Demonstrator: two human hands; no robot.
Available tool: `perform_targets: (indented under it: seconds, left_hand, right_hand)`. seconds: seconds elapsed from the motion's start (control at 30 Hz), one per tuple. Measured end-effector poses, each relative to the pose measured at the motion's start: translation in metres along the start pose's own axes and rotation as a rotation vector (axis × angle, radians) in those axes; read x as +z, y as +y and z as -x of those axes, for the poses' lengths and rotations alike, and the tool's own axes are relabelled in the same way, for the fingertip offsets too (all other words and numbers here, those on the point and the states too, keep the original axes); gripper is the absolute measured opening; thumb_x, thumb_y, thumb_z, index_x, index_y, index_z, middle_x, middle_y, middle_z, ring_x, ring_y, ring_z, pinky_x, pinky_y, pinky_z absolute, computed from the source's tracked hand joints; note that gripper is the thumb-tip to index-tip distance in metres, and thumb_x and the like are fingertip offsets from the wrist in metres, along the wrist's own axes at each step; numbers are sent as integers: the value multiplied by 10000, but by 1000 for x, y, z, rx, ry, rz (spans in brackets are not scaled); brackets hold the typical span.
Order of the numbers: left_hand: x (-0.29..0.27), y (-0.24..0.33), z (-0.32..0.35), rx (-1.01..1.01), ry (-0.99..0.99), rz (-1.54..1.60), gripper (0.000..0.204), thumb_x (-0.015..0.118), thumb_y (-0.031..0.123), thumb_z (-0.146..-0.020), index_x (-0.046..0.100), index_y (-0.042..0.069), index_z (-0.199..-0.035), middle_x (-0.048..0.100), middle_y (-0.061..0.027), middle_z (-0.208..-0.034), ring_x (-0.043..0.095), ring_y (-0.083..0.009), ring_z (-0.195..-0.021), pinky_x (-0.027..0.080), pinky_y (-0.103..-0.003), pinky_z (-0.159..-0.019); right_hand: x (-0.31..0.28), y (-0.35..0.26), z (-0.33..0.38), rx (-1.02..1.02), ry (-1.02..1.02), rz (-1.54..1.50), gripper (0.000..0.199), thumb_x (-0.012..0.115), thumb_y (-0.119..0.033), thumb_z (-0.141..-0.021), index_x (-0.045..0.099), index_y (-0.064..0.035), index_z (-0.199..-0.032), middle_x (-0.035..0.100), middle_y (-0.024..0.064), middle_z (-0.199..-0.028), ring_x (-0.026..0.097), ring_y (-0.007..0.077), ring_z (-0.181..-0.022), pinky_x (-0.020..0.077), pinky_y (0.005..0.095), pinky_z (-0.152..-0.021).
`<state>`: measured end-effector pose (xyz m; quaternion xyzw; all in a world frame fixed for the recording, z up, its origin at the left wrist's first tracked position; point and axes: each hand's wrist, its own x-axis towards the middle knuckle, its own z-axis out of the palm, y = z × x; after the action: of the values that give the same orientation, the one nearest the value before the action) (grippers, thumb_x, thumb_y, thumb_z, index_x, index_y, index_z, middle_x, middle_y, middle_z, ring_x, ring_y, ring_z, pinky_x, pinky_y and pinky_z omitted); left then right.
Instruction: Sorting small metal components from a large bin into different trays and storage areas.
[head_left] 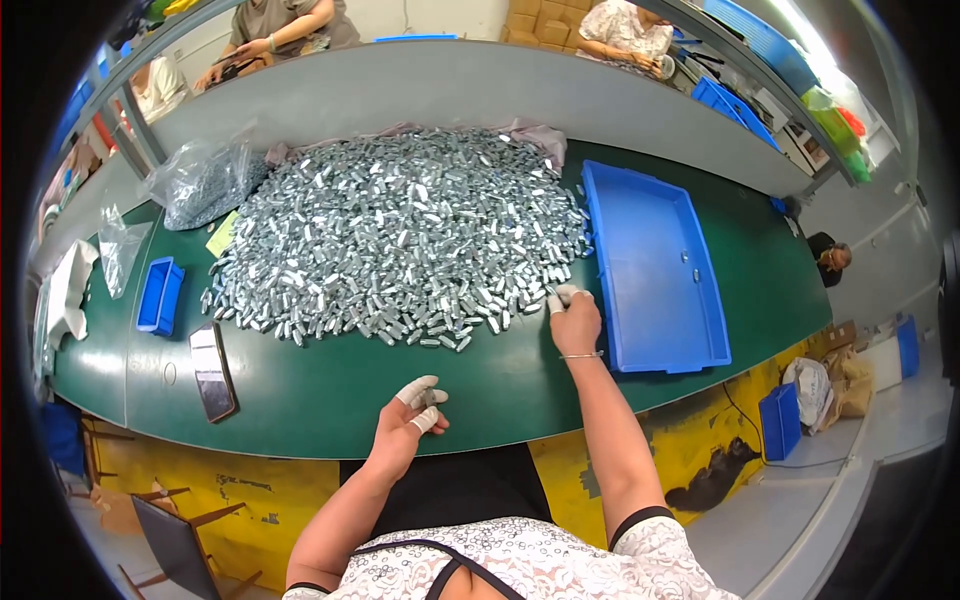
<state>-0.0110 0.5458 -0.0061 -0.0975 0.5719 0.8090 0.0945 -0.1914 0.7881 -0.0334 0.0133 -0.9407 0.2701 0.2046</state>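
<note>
A wide heap of small silvery metal pieces (400,240) covers the middle of the green table (480,400). Near the table's front edge is my left hand (408,418), with white covers on its fingertips, closed around one or more small metal pieces (432,397). My right hand (577,322), also with white fingertip covers, reaches to the heap's right front edge. Its fingers are pinched together there, and what lies between them is too small to make out. Just right of that hand stands a large shallow blue tray (655,345) with a few metal pieces in it.
At the left are a small blue bin (160,296), a phone (212,372) and a clear plastic bag (210,180) of pieces. A grey partition (400,90) rises behind the heap, with people beyond it. A dark furry animal (715,478) lies on the floor at right.
</note>
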Motion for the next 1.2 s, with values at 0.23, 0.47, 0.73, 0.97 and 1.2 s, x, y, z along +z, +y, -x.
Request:
perform_targets:
  seconds: [0.23,0.47,0.73,0.97,1.2]
  left_hand:
    - [6,4,0,-53,-50,217,412,435,262,-951,390,10,-1274,544,-129,-1034,544,-156,-738,461,-275,-687]
    - [-5,13,-7,-77,-287,309,472,461,366,-930,410,49,-1277,541,-86,-1015,531,-138,-721,462,-276,-692]
    - [10,25,10,33,-256,405,441,549,247,-899,428,69,-1284,540,-59,-1092,544,-167,-808,469,-307,-744]
    - [5,30,12,-47,-269,408,437,564,161,-890,431,83,-1298,556,-57,-1083,567,-172,-845,492,-315,-762]
    - [16,26,15,186,-189,218,478,563,28,-865,410,63,-1317,544,-80,-1153,560,-176,-974,477,-331,-853]
  right_hand:
    - [-53,-111,72,121,-455,-730,129,590,-14,-798,625,-59,-913,612,99,-827,604,194,-708,488,285,-621]
    - [-70,-130,78,-232,-654,-706,208,597,-26,-796,621,-47,-1002,620,97,-806,611,212,-711,491,292,-638]
    - [-87,-137,75,-282,-676,-595,167,622,-23,-790,628,-46,-956,626,87,-814,599,171,-681,479,280,-626]
    - [-92,-141,74,-475,-564,-598,128,617,-74,-797,627,-50,-922,617,102,-753,572,251,-649,460,339,-602]
    - [-99,-145,78,-218,-684,-606,96,604,-93,-803,633,-51,-883,609,96,-701,563,275,-624,456,360,-594]
